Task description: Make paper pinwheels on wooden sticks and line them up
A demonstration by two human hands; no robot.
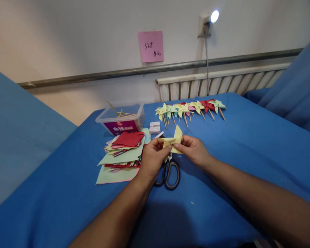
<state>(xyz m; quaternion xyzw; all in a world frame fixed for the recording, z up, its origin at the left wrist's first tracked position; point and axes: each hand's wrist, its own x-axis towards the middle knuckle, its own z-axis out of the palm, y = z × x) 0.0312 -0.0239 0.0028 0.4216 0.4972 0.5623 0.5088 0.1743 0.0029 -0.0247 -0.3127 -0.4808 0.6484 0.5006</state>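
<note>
While pinching: hands (pixel 173 153), yellow pinwheel (pixel 174 140).

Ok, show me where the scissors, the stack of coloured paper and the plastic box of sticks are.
scissors (pixel 170 175): head view, on the dark handle loops below the hands.
stack of coloured paper (pixel 124 151): head view, on a green sheet mid-stack.
plastic box of sticks (pixel 121 128): head view, on its purple front label.

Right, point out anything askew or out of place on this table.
The paper stack beside the left hand is splayed, sheets jutting at different angles. The scissors lie half hidden under both hands. The finished pinwheels sit in a tidy row.
</note>
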